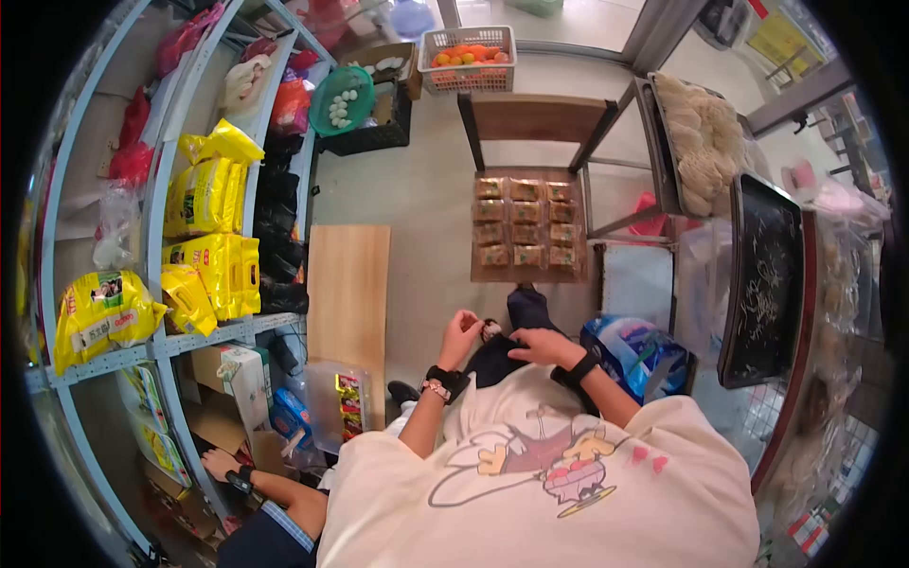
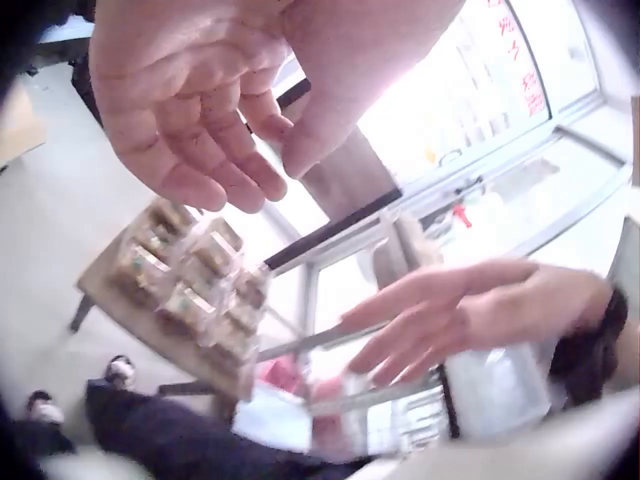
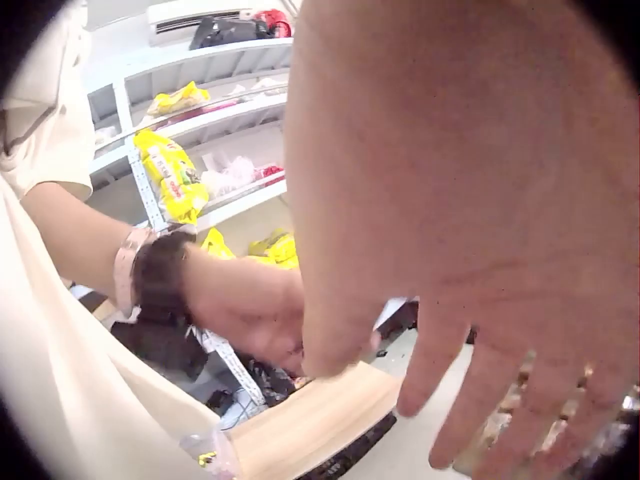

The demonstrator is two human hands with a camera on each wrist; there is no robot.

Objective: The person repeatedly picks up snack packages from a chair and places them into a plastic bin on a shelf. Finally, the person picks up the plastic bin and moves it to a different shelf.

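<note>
My left hand (image 1: 461, 333) is raised in front of my lap; in the left wrist view its fingers (image 2: 200, 130) hang loosely curled and hold nothing. My right hand (image 1: 538, 346) lies just right of it over my dark trousers, and the right wrist view shows its fingers (image 3: 450, 250) straight and spread, also holding nothing. The two hands are close together but apart. Ahead of my knees stands a small wooden table (image 1: 530, 276) carrying rows of clear wrapped packets (image 1: 526, 225), also seen under my left hand (image 2: 190, 280).
Metal shelves with yellow bags (image 1: 204, 199) line the left. A wooden board (image 1: 348, 284) lies on the floor. Beyond the table stand a chair (image 1: 535, 118) and a basket of oranges (image 1: 467, 57). A blue-white bag (image 1: 634, 350) and black tray (image 1: 765, 279) are right. Another person's hand (image 1: 222, 464) reaches in at lower left.
</note>
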